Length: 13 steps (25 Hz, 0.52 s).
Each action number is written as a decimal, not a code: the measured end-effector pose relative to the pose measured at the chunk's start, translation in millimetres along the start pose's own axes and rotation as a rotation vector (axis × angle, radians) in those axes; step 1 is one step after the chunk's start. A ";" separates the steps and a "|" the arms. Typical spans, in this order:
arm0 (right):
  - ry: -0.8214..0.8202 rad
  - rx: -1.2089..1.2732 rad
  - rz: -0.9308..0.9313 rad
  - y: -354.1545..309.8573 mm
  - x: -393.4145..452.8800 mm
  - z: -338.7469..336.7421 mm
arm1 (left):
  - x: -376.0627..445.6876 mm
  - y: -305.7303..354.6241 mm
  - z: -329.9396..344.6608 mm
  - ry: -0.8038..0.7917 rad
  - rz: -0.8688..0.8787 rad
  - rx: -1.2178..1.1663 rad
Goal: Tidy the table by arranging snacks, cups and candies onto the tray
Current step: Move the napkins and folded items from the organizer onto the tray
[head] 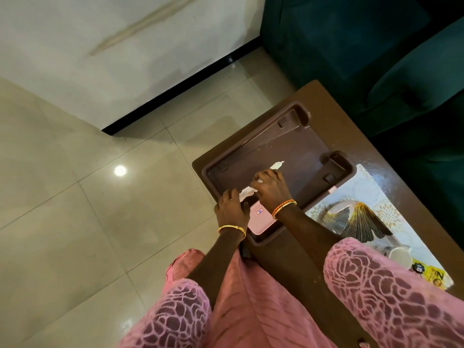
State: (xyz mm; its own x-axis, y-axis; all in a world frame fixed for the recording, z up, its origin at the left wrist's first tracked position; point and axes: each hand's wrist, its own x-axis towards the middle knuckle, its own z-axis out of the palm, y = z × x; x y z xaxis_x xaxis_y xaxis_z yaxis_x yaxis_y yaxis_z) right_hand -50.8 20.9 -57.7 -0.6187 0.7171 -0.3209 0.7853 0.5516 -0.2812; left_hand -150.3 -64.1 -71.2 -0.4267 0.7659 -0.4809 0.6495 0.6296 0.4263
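Note:
A dark brown plastic tray (296, 149) lies on the brown table (324, 96) near its left end. Both my hands are over the tray's near part. My left hand (232, 209) and my right hand (270, 188) each pinch an end of a white wrapper strip (247, 192). Another white scrap (277, 165) shows just beyond my right fingers on the tray floor. A pink packet (261, 219) with a small blue label lies in the tray's near corner under my wrists. A white cup (401, 257) and a yellow snack packet (433, 276) lie on the mat to the right.
A patterned white mat (381, 194) lies on the table right of the tray, with a dark folding fan (356, 219) spread on it. A dark green sofa (376, 51) stands behind the table. Tiled floor (100, 197) lies to the left.

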 end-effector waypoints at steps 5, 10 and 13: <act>0.030 0.082 0.045 -9.9 6.0 7.5 | 15.0 -5.1 7.4 -0.085 -0.023 0.069; 0.108 0.259 0.205 2.2 -1.1 6.4 | 23.5 -11.5 7.1 -0.093 -0.008 0.173; 0.091 0.325 0.321 17.1 -2.7 6.5 | 25.1 -11.7 5.9 -0.113 -0.019 0.148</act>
State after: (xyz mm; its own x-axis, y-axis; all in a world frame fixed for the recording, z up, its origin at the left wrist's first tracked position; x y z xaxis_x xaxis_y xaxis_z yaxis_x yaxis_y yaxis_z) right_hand -36.0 25.7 -67.5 -0.3293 0.8721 -0.3619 0.8793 0.1436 -0.4542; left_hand -164.9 -53.1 -92.8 -0.3721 0.7290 -0.5745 0.7306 0.6118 0.3032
